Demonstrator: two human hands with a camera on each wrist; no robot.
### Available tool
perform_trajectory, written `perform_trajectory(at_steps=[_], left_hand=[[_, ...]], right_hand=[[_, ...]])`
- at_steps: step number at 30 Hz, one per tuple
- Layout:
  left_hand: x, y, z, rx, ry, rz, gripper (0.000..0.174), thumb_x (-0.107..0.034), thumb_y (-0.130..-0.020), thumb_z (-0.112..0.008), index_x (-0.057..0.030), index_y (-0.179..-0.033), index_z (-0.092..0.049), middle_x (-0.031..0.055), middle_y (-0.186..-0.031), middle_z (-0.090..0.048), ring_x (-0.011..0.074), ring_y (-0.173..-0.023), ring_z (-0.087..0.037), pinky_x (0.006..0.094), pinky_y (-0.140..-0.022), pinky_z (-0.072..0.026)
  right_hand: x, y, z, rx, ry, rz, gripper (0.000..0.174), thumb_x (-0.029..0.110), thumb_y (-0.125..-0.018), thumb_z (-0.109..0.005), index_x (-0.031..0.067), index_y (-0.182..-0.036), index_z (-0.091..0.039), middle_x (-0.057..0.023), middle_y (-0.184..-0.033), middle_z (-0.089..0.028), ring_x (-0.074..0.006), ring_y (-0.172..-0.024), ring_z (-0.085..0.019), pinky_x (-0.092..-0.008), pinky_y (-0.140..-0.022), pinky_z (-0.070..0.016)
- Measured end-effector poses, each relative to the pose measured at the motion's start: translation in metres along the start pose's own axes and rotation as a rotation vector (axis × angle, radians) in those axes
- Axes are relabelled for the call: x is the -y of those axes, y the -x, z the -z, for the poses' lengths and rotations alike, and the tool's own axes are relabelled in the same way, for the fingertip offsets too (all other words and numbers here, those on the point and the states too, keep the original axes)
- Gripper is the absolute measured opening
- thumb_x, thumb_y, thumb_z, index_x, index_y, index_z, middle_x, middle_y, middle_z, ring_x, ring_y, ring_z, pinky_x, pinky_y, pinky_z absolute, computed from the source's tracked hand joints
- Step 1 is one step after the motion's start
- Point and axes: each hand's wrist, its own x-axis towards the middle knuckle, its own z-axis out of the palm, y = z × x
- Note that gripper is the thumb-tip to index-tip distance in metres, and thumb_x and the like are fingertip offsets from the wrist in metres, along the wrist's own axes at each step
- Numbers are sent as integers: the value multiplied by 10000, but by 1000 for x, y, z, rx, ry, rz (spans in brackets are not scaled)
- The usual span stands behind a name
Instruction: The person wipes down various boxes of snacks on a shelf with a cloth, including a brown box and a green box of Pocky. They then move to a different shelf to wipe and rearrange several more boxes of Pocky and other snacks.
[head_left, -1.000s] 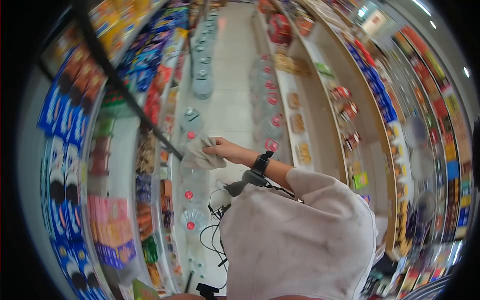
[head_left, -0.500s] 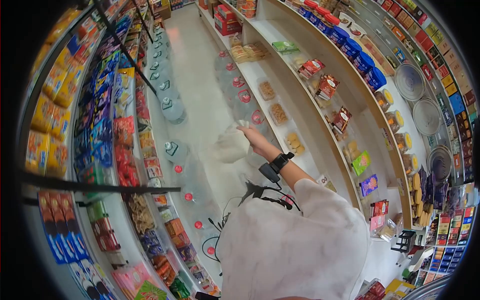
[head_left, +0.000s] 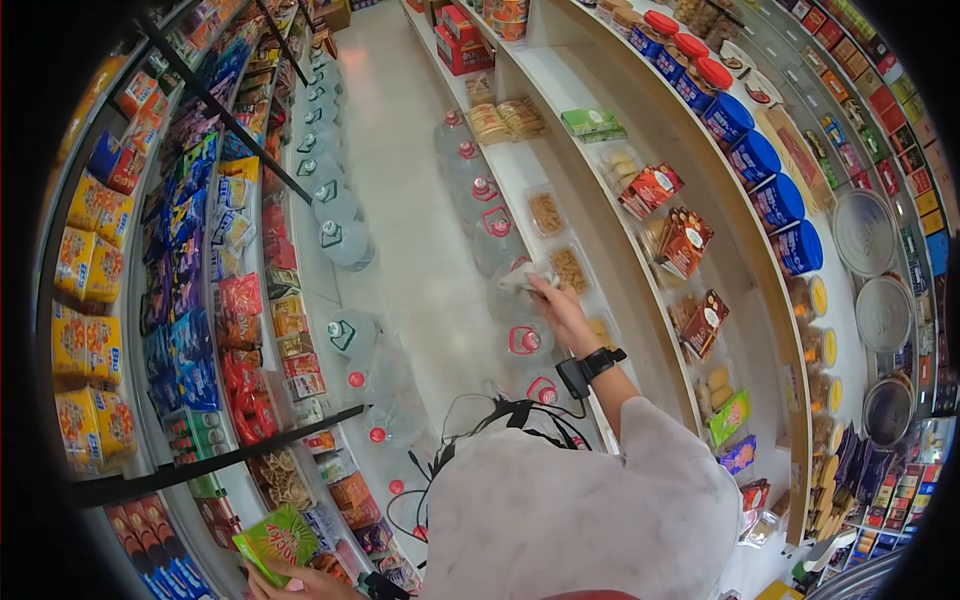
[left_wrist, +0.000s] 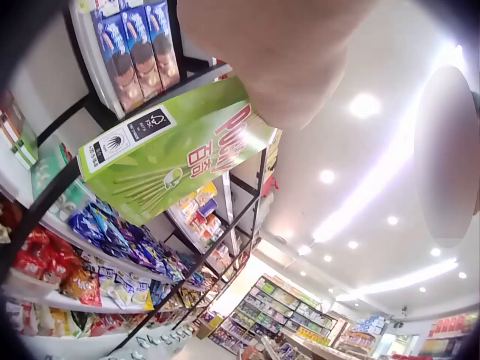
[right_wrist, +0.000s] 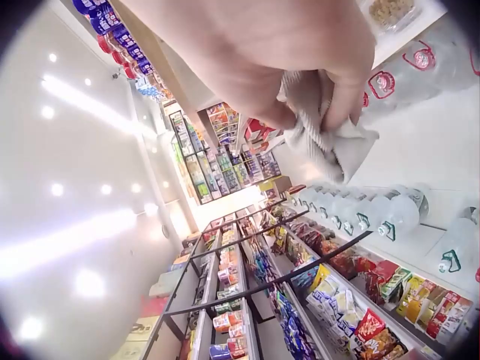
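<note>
A pale cloth is pinched in the right hand, above the row of large clear bottles beside the right shelf. In the right wrist view the thumb and fingers of the right hand grip the bunched grey-white cloth. At the bottom left of the head view, the left hand holds a green Pocky box. The left wrist view shows this green box tilted, its upper end against the left hand.
Snack shelves with black bars run along the left. Tiered shelves with boxes and tubs stand on the right. Bottles line both sides of the floor aisle. Black cables lie near the body.
The right hand has moved rightward with the cloth, from the left bottles to the right ones. The left hand and more of the green box have come into the head view.
</note>
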Motion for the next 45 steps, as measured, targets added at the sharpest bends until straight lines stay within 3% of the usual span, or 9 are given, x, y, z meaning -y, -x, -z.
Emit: perform_trajectory(at_steps=[3, 9, 16, 25, 27, 35, 39, 43, 45], left_hand=[[-19, -13, -29, 69, 216, -41, 247, -81, -1037, -663, 24, -1258, -695, 166, -1234, -651, 333, -1140, -619, 446, -956, -505], [-49, -43, -111, 124, 397, -108, 255, -54, -1015, -684, 23, -1258, -691, 165, -1215, -632, 315, -1128, -597, 451, -960, -484], [-93, -81, -217, 242, 705, -74, 233, -5, -994, -680, 36, -1223, -698, 172, -1183, -635, 319, -1093, -608, 451, -955, -482], [-114, -111, -320, 660, 1031, 35, 288, 20, -971, -675, 18, -1257, -705, 157, -1199, -626, 309, -1096, -630, 417, -976, -504], [-123, -115, -340, 607, 1025, 13, 286, 23, -953, -695, 14, -1238, -715, 148, -1162, -622, 301, -1053, -641, 425, -911, -524], [-174, -133, -374, 592, 870, 114, 257, -38, -1002, -655, 32, -1246, -693, 165, -1196, -620, 318, -1093, -631, 434, -951, -504], [-208, -151, -376, 504, 738, 245, 263, -61, -1016, -653, 36, -1258, -685, 175, -1192, -625, 311, -1095, -629, 420, -958, -502], [-234, -167, -375, 474, 647, 283, 273, -82, -1015, -674, 30, -1262, -692, 160, -1172, -653, 296, -1092, -632, 408, -964, -503], [-242, -170, -369, 466, 609, 283, 278, -80, -1008, -684, 31, -1263, -693, 156, -1167, -660, 294, -1089, -636, 406, -963, -503]], right_hand=[[16, -17, -12, 60, 106, 133, 387, 218, -1021, -703, 17, -1330, -587, -67, -1281, -677, -152, -1117, -678, -337, -1014, -553], [35, -37, -43, -90, 43, -34, 411, 426, -1008, -710, 78, -1220, -658, -22, -1107, -731, -116, -946, -702, -283, -792, -548], [48, -77, -75, -80, -54, 54, 368, 424, -1028, -674, 82, -1163, -686, -3, -993, -721, -97, -789, -655, -231, -662, -518], [70, -137, -211, -2, 199, 22, 358, 391, -1022, -682, 72, -1185, -686, 0, -1063, -709, -105, -957, -642, -281, -827, -542], [76, -153, -225, -5, 308, 9, 338, 351, -999, -719, 66, -1179, -691, -7, -1064, -711, -109, -970, -655, -267, -822, -538], [100, -314, -180, -97, 239, 60, 357, 247, -957, -767, -8, -1185, -667, -78, -1075, -719, -172, -955, -697, -324, -808, -574], [174, -429, -139, -109, 454, 536, 495, 191, -949, -729, -91, -1325, -574, -134, -1131, -719, -184, -979, -703, -320, -838, -572], [271, -521, -103, -483, 719, 838, 707, 284, -918, -755, -114, -1440, -495, -242, -1234, -695, -314, -1114, -690, -390, -983, -524], [312, -507, -132, -591, 823, 764, 798, 303, -916, -746, -116, -1509, -416, -317, -1409, -588, -390, -1305, -588, -412, -1131, -430]])
